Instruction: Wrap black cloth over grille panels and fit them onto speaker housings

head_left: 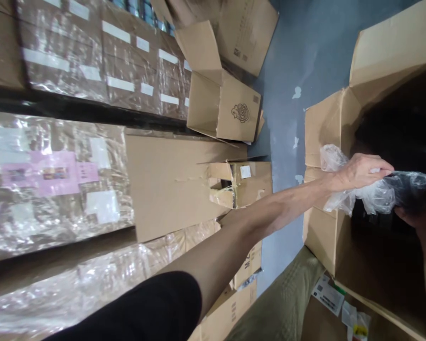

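My left hand [364, 171] is closed on a crumpled clear plastic bag [378, 196], its arm stretched across from the lower left. The bag hangs at the mouth of a large open cardboard box [321, 130], and part of it bunches out behind my wrist. Deep in the shade of that box is my right hand [410, 220], just below the bag's far end. Its fingers are dark and partly hidden, so whether they grip the plastic cannot be made out. What lies inside the box is lost in shadow.
Film-wrapped cartons [64, 61] with white labels are stacked at the left. An open carton with a printed logo [239, 106] and a smaller torn carton [253, 182] stand by the grey floor [286, 123]. My trouser leg [280, 298] is beside the large box.
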Tool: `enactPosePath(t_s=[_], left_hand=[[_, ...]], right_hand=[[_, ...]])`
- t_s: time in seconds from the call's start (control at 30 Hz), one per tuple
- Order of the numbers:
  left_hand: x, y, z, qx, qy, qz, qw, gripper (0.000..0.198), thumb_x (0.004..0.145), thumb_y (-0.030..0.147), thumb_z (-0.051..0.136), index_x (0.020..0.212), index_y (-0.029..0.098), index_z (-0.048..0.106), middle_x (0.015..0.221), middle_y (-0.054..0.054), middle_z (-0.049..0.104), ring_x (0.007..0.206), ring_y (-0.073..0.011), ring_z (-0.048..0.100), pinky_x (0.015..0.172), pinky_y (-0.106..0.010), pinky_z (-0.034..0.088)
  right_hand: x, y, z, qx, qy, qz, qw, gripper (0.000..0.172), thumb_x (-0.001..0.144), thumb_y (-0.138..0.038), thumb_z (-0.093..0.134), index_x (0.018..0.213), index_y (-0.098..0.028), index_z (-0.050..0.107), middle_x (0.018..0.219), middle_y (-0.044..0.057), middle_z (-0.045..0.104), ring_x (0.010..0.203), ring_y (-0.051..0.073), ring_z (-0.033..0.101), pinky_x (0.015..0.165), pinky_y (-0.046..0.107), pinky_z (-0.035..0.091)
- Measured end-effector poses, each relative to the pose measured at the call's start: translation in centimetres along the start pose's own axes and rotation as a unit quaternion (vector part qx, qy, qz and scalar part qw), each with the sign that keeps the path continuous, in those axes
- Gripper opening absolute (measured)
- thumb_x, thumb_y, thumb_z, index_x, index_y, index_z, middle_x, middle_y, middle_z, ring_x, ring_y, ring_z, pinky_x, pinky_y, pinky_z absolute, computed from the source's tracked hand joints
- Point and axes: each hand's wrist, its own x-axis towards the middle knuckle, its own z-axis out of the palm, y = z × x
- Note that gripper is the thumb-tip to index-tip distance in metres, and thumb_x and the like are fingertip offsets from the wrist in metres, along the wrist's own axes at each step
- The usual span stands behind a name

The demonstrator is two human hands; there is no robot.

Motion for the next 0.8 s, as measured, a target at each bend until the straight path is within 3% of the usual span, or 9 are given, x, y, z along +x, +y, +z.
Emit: enactPosePath(t_s=[0.07,0.17,0.3,0.43,0.63,0.8], left_hand=[[-0.2,-0.1,0.1,-0.007,0.052,-0.029,0.998,0.013,0.1,0.016,0.068,0.1,0.02,0.08,0.101,0.001,0.079,0.093,-0.0147,0.072,0.089,-0.03,0.06],[-0.2,-0.7,0.2,-0.014,0.089,-0.054,0.994,0.012,0.099,0.017,0.07,0.106,0.017,0.079,0.11,-0.004,0.081,0.094,-0.0159,0.074,0.086,-0.03,0.06],[0.4,-1.3,0.0,0.011,0.074,-0.044,0.996,0.017,0.102,0.022,0.066,0.11,0.014,0.079,0.111,-0.008,0.081,0.096,-0.0158,0.075,0.088,-0.027,0.058],[1.2,-1.0,-1.1,0.041,0.028,0.003,0.999,0.019,0.102,0.032,0.066,0.104,0.018,0.079,0.105,-0.006,0.08,0.097,-0.0162,0.075,0.092,-0.028,0.056],[1.0,-0.1,-2.7,0.089,-0.065,0.03,0.993,0.026,0.107,0.028,0.055,0.103,0.02,0.078,0.103,-0.008,0.075,0.096,-0.017,0.072,0.09,-0.031,0.055],[-0.3,0.3,-3.7,0.08,-0.025,0.05,0.995,0.027,0.108,0.029,0.05,0.105,0.018,0.074,0.105,-0.01,0.074,0.093,-0.0167,0.068,0.088,-0.032,0.053]], right_hand=[[0.1,-0.1,-0.2,0.054,-0.038,0.049,0.997,0.043,0.101,-0.052,0.042,0.081,-0.027,0.07,0.105,0.021,0.071,0.071,0.023,0.062,0.049,0.036,0.029],[0.2,-0.1,0.1,0.109,-0.076,0.088,0.987,0.041,0.093,-0.06,0.053,0.081,-0.026,0.072,0.09,0.02,0.067,0.059,0.017,0.048,0.049,0.033,0.017],[0.7,0.0,0.3,0.136,-0.099,0.12,0.978,0.044,0.093,-0.057,0.055,0.068,-0.022,0.063,0.062,0.004,0.047,0.052,0.009,0.028,0.051,0.03,0.01],[1.1,-0.6,0.0,0.141,-0.115,0.154,0.971,0.041,0.095,-0.047,0.048,0.063,-0.021,0.055,0.056,-0.005,0.036,0.048,0.005,0.016,0.052,0.027,0.006],[1.1,-1.2,-0.5,0.132,-0.151,0.189,0.961,0.039,0.087,-0.056,0.056,0.071,-0.021,0.064,0.056,-0.005,0.043,0.046,0.006,0.015,0.05,0.025,0.005],[0.6,-1.1,-0.4,0.123,-0.142,0.196,0.963,0.052,0.086,-0.07,0.053,0.08,-0.021,0.068,0.063,0.001,0.053,0.047,0.009,0.021,0.049,0.025,0.007]])
